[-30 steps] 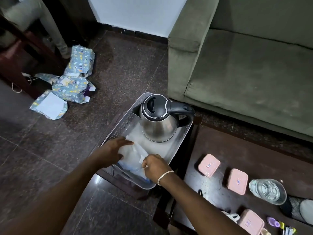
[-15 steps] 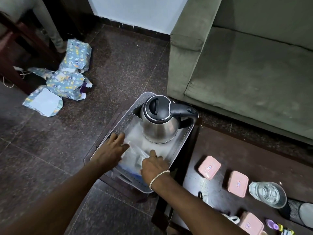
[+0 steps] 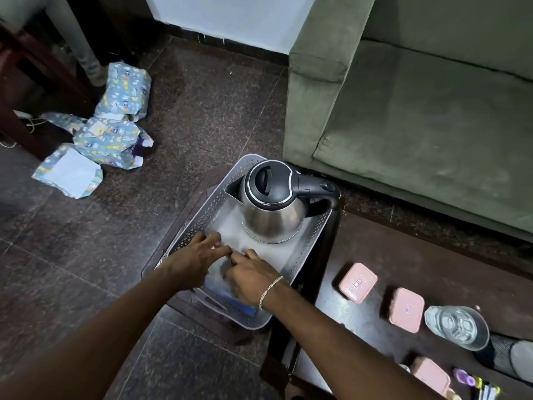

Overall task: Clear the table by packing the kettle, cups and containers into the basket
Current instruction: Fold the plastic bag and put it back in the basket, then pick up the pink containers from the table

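Note:
A steel kettle [image 3: 274, 215] with a black lid and handle stands upright at the far end of the grey perforated basket [image 3: 313, 246]. At the basket's near end lies a translucent plastic bag [image 3: 219, 272] with something blue inside. My left hand [image 3: 196, 256] rests on the bag with fingers spread. My right hand [image 3: 251, 277], a bracelet on its wrist, has its fingers curled on the bag, touching the left hand. On the dark table [image 3: 432, 267] to the right sit three pink lidded containers [image 3: 357, 281] [image 3: 406, 309] [image 3: 431, 376] and a clear glass cup [image 3: 455, 327].
The basket sits on a dark low stool [image 3: 199, 189] beside the table's left end. A green sofa [image 3: 418, 111] stands right behind. Crumpled patterned wrapping paper [image 3: 112, 134] lies on the floor at left. A person's socked foot [image 3: 513, 356] rests on the table at the right edge.
Both hands have come together over the bag and pushed it lower into the basket's near end. The kettle has stayed put. My view has tilted slightly.

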The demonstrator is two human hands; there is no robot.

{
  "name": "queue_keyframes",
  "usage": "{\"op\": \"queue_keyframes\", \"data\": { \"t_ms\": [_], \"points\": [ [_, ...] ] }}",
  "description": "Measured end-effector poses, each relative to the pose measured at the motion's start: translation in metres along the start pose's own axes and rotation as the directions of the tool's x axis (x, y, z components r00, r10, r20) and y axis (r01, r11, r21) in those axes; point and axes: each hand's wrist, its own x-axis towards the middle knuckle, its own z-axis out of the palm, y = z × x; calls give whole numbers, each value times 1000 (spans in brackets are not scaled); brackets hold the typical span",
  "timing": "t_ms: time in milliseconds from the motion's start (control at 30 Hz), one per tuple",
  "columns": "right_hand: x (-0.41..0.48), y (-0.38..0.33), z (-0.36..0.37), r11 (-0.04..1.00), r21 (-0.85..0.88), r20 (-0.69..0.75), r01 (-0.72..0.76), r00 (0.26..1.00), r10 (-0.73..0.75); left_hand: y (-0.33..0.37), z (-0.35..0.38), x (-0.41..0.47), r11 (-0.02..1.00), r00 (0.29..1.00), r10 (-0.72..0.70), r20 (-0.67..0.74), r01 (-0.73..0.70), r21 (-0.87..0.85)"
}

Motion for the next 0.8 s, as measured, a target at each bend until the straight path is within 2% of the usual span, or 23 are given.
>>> {"op": "queue_keyframes", "data": {
  "t_ms": [133, 300, 500, 800],
  "points": [
    [-1, 7, 4, 1000, -9, 60, 14, 998, -13, -2, -2, 2, 994, 998, -64, 23, 66, -91],
    [-3, 11, 4, 1000, -7, 91, 20, 996, -19, -2, -2, -2, 979, 993, -111, -38, 103, -177],
    [-10, 9, 5, 995, -97, 136, 9, 991, 4, 0, -3, -5, 971, 987, -154, -50, 141, -193],
    [-26, 7, 13, 988, -155, 48, 6, 999, 1, 19, -8, -5, 975, 978, -199, -64, 192, -110]
  ]
}}
